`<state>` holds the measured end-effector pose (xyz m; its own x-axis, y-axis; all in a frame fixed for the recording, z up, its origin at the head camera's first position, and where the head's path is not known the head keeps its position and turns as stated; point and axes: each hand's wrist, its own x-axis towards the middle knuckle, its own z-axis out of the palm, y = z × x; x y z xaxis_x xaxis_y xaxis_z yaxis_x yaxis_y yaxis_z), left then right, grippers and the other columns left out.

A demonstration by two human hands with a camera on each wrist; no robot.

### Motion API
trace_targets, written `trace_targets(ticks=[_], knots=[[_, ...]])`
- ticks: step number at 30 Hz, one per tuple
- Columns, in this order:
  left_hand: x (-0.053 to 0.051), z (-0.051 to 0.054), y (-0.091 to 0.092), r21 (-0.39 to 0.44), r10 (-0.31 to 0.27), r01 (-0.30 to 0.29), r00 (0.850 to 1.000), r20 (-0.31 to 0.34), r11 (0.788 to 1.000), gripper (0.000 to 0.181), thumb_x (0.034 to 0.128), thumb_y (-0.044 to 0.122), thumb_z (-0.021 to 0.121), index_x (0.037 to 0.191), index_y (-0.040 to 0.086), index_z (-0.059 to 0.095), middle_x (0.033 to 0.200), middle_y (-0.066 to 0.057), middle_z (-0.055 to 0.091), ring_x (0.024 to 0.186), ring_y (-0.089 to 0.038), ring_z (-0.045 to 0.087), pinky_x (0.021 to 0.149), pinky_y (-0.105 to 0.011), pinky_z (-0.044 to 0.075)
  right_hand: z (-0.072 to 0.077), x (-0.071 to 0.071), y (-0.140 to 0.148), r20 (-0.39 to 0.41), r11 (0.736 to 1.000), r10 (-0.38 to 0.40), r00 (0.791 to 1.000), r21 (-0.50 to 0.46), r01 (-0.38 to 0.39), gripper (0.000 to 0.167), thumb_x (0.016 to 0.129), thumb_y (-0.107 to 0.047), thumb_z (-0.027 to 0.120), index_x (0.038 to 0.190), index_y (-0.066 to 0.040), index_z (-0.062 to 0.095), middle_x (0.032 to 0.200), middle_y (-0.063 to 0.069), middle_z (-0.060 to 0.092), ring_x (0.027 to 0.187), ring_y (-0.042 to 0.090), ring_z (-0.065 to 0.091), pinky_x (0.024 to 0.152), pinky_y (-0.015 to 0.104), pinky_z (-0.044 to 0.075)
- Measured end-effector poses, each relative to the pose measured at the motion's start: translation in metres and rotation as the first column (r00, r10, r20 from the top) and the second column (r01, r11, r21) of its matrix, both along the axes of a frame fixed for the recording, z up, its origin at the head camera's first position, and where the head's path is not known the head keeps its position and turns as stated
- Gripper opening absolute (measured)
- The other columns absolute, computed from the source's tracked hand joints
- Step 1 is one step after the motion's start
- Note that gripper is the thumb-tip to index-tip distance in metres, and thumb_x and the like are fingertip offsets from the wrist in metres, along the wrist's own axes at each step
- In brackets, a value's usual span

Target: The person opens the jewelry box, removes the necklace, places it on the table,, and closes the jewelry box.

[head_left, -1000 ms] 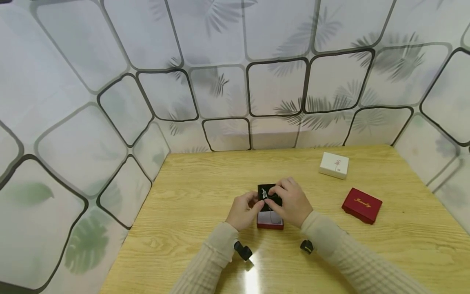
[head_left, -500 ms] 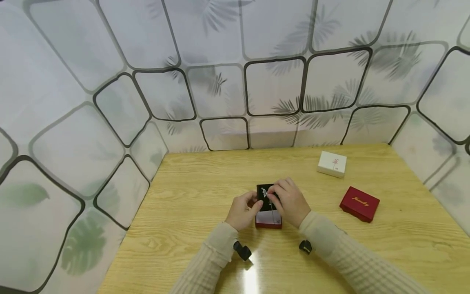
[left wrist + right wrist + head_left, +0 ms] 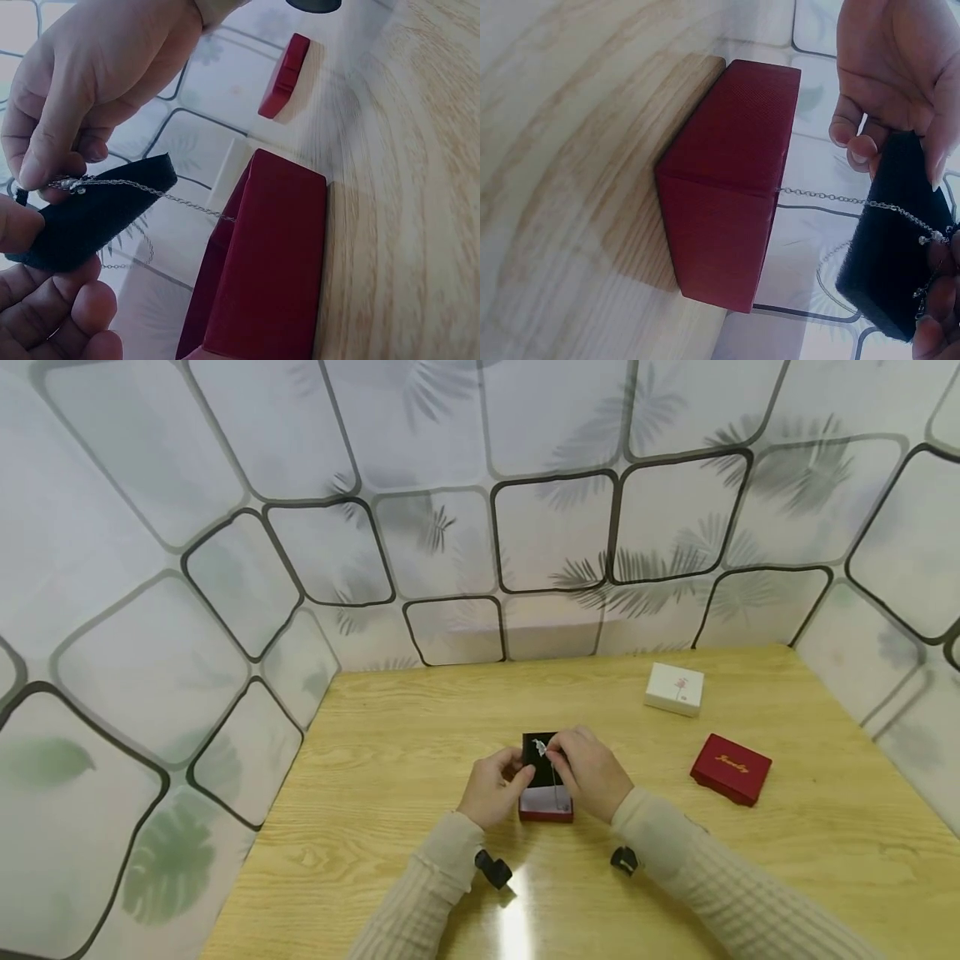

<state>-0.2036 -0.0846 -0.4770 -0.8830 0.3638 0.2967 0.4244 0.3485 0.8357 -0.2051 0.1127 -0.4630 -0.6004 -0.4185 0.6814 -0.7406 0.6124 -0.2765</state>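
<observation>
My left hand (image 3: 491, 789) grips the edge of a black jewelry pad (image 3: 889, 240) between thumb and fingers, tilted above an open red box (image 3: 270, 255). With its thumb and index finger, my right hand (image 3: 594, 774) pinches a silver necklace (image 3: 907, 214) at the pad's face. A silver pendant (image 3: 540, 747) shows near the pad's top in the head view. From the pad, the thin chain runs down into the box, and another loop hangs behind the pad. The box's white inner lining (image 3: 546, 798) is visible from above; the rest of its inside is partly hidden.
A red lid (image 3: 731, 768) with gold lettering lies to the right on the wooden table (image 3: 375, 727). Farther back is a white box (image 3: 674, 689) with a pink flower print. Black wrist devices (image 3: 493, 868) sit under both sleeves. Patterned panels rise behind the table.
My right fingers have shifted slightly at the pad, drawing together on the necklace. More of the chain now hangs straight in front of the lining. The left hand keeps its grip on the pad.
</observation>
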Motion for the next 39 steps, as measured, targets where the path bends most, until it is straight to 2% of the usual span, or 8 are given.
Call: trace_targets(ticks=[5,8,16,23,26,34,39], knots=[[0.000,0.002,0.001,0.003,-0.004,0.004,1.000,0.009,1.000,0.016,0.0967,0.018,0.059,0.105,0.007,0.067,0.082,-0.001,0.065,0.071,-0.013,0.060,0.061,-0.024,0.051,0.001,0.001,0.001,0.024,1.000,0.006,1.000,-0.007,-0.006,0.012,0.087,-0.002,0.066,0.096,-0.007,0.059,0.087,0.002,0.060,0.079,0.015,0.053,0.064,0.030,0.050],[0.001,0.002,0.001,0.005,-0.007,0.007,1.000,0.018,1.000,0.017,0.0968,0.018,0.059,0.107,0.007,0.067,0.083,-0.001,0.065,0.071,-0.015,0.060,0.061,-0.024,0.050,0.002,0.001,0.002,0.012,1.000,-0.005,1.000,-0.005,0.005,0.014,0.086,-0.004,0.068,0.099,-0.006,0.063,0.091,0.003,0.064,0.082,0.017,0.055,0.066,0.032,0.051],[0.001,0.005,0.004,-0.002,0.000,0.000,1.000,0.006,1.000,0.016,0.0949,0.006,0.059,0.106,-0.003,0.065,0.083,-0.010,0.065,0.071,-0.024,0.060,0.061,-0.024,0.048,0.005,-0.003,0.006,-0.029,1.000,-0.024,0.999,-0.015,0.023,0.011,0.083,-0.007,0.074,0.093,-0.010,0.070,0.088,0.001,0.067,0.083,0.018,0.058,0.070,0.034,0.052],[0.018,0.035,0.006,0.003,-0.026,0.026,1.000,0.004,1.000,0.014,0.0936,0.000,0.058,0.103,-0.007,0.064,0.082,-0.015,0.064,0.071,-0.026,0.059,0.064,-0.029,0.051,0.005,-0.004,0.008,-0.024,0.999,-0.033,0.999,-0.016,0.033,0.009,0.085,-0.010,0.073,0.091,-0.011,0.067,0.088,0.000,0.066,0.085,0.018,0.058,0.073,0.035,0.052],[0.021,0.040,0.006,0.001,-0.031,0.031,1.000,0.003,1.000,0.014,0.0941,0.001,0.058,0.104,-0.008,0.064,0.083,-0.015,0.064,0.072,-0.027,0.060,0.065,-0.030,0.052,0.004,-0.004,0.009,-0.018,0.999,-0.035,0.999,-0.013,0.035,0.008,0.085,-0.011,0.073,0.090,-0.011,0.066,0.087,-0.001,0.065,0.085,0.017,0.058,0.072,0.034,0.052],[0.020,0.037,0.004,-0.010,-0.037,0.037,0.999,0.005,0.999,0.015,0.0956,0.004,0.056,0.104,-0.006,0.064,0.083,-0.013,0.065,0.071,-0.025,0.059,0.063,-0.025,0.051,0.005,-0.005,0.009,0.005,0.999,-0.030,1.000,-0.030,0.030,0.008,0.086,-0.012,0.073,0.090,-0.012,0.066,0.087,-0.002,0.065,0.084,0.016,0.056,0.070,0.032,0.051],[0.020,0.037,0.004,-0.020,-0.043,0.043,0.999,0.006,0.999,0.016,0.0944,0.002,0.057,0.104,-0.008,0.064,0.084,-0.016,0.065,0.073,-0.026,0.060,0.065,-0.028,0.052,0.006,-0.005,0.010,-0.003,0.999,-0.025,1.000,-0.032,0.025,0.008,0.086,-0.011,0.072,0.089,-0.012,0.065,0.086,-0.002,0.064,0.082,0.015,0.055,0.069,0.031,0.050]])
